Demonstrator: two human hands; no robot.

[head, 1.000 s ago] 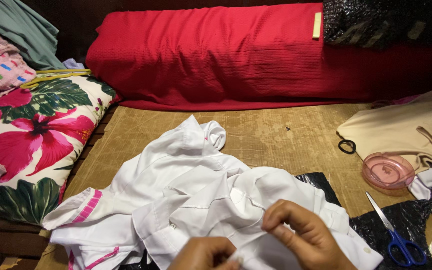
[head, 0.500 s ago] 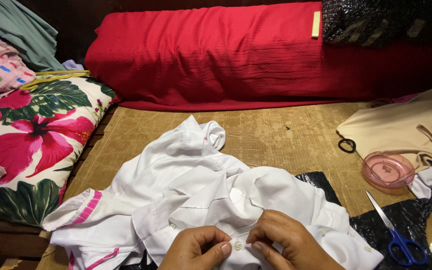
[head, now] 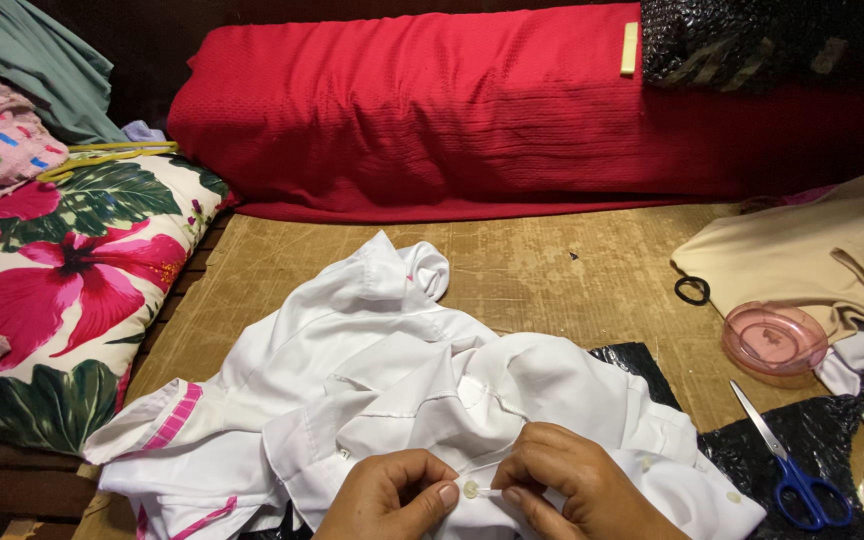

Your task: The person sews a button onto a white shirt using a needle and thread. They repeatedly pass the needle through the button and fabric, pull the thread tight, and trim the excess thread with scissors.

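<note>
A crumpled white shirt (head: 372,360) with pink striped trim lies on a worn wooden table (head: 552,260). At the bottom edge both hands work on its placket. My left hand (head: 392,495) pinches the white cloth beside a small white button (head: 471,489). My right hand (head: 577,485) pinches something thin just right of the button; it is too small to tell what. The thumbs nearly meet at the button.
Blue-handled scissors (head: 787,470) lie on black plastic at the lower right, near a pink round lid (head: 774,340) and a black ring (head: 693,290). Beige cloth (head: 822,250) lies right, a red fabric roll (head: 472,110) behind, a floral cushion (head: 72,290) left.
A second ago my right hand was raised above the shirt; it has come down and both hands now meet at the button. Little change in the last half second.
</note>
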